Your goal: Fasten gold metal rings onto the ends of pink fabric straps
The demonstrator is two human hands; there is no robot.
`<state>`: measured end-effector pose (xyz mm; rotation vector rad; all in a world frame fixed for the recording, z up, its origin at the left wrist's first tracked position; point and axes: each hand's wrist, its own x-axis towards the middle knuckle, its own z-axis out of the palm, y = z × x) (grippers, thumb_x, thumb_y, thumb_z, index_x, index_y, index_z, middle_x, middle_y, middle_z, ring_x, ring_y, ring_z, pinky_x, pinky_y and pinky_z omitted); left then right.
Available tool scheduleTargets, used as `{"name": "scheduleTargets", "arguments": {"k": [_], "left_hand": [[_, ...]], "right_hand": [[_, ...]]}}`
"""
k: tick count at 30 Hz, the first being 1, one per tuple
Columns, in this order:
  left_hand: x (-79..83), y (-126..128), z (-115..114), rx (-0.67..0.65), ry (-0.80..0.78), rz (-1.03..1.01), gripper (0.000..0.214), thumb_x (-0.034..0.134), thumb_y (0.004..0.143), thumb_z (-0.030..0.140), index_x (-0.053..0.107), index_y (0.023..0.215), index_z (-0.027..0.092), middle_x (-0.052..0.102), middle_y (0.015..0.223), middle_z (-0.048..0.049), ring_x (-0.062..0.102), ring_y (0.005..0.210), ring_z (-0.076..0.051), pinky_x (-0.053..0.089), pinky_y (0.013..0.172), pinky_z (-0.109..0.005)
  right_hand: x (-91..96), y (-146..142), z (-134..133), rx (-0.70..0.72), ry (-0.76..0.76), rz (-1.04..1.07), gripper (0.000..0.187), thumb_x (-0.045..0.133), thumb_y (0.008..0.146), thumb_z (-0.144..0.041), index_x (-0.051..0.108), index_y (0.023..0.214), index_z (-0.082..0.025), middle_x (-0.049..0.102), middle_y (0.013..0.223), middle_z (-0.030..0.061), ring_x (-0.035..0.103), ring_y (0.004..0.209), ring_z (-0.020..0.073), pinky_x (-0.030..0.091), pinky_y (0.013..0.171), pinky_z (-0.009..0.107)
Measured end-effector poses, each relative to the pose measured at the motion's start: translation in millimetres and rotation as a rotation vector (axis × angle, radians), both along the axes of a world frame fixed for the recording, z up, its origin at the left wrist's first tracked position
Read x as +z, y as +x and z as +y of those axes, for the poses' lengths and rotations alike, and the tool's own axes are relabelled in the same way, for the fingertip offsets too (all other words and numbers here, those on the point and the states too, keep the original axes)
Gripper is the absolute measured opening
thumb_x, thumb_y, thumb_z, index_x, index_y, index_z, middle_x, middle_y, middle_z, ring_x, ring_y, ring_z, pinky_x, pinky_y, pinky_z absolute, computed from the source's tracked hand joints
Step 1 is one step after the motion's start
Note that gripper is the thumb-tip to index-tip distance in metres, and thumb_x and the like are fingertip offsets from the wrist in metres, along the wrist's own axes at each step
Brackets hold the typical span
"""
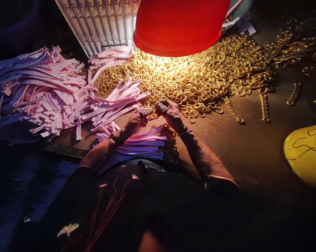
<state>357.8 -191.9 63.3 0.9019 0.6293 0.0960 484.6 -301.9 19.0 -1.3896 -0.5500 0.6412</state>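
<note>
My left hand [140, 119] and my right hand [170, 112] meet over the table, fingers pinched, with grey coverings on some fingertips. A small gold ring [154, 107] shows between the fingertips, apparently in my right hand's grip. What my left fingers pinch is hidden. Just beyond the hands spreads a large heap of gold rings [205, 77]. Below them, against my body, lies a bundle of pink strips [144, 141] with gold rings [171, 138] at the right-hand ends. Loose pink strips [121, 98] lie near my left hand.
A red lamp shade [181, 26] hangs low over the heap. More pink strips [48, 91] pile up at left, beside a ribbed translucent panel [102, 22]. Gold ring chains [264, 107] lie on the brown table [226, 140]. A yellow object [307, 154] stands at right.
</note>
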Motion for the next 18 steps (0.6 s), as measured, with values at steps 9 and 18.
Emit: {"name": "scheduleTargets", "arguments": {"k": [9,18], "left_hand": [[8.1,0.7,10.4,-0.016,0.325,-0.096,0.024,0.087,0.076,0.016,0.068,0.090,0.018,0.059,0.064,0.0019,0.056,0.061,-0.012,0.039,0.053,-0.019],[-1.1,-1.4,8.9,-0.086,0.638,0.011,0.029,0.068,0.073,-0.010,0.065,0.070,0.019,0.050,0.065,0.0015,0.047,0.066,-0.013,0.035,0.061,-0.017]], "right_hand": [[26.9,0.5,-3.7,0.245,-0.087,0.301,0.033,0.076,0.062,-0.040,0.051,0.073,-0.021,0.049,0.051,-0.0062,0.037,0.040,0.0057,0.030,0.037,0.020],[20.4,4.4,-8.9,0.419,-0.192,0.370,0.020,0.059,0.059,-0.027,0.050,0.076,-0.022,0.040,0.047,-0.0082,0.028,0.038,0.0050,0.027,0.035,0.019]]}}
